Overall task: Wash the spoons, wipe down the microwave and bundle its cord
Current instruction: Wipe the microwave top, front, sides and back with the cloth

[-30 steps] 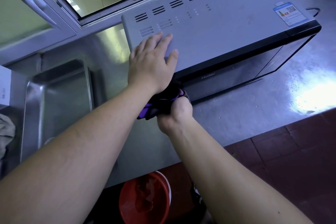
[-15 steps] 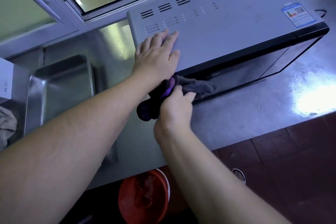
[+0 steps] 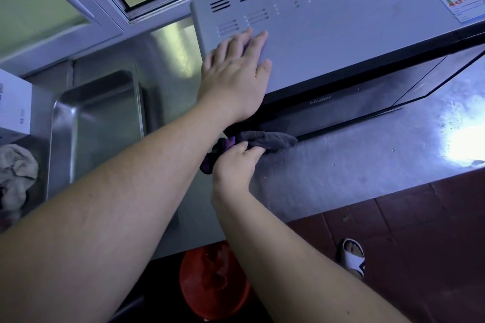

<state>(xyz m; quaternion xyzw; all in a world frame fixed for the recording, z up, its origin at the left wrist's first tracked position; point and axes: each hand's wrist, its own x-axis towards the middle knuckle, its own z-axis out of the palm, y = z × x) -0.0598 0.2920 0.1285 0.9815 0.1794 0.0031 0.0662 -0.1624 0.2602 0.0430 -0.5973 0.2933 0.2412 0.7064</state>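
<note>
A grey microwave (image 3: 341, 34) with a black glass door stands on the steel counter (image 3: 354, 165). My left hand (image 3: 236, 73) lies flat on its top near the left front corner, fingers straight. My right hand (image 3: 233, 162) grips a dark grey and purple cloth (image 3: 270, 139) and holds it against the bottom edge of the door where it meets the counter. No spoons or cord are in view.
A steel sink (image 3: 94, 123) lies left of the microwave, with a white box (image 3: 14, 110) and a crumpled rag (image 3: 15, 173) at its left. A window frame (image 3: 157, 5) runs behind. Under the counter stands a red bucket (image 3: 210, 280); a sandalled foot (image 3: 353, 257) is on the tiled floor.
My right hand has drawn the cloth out from under my left wrist and spread it rightward along the door's lower edge. My left hand stays pressed on the microwave top.
</note>
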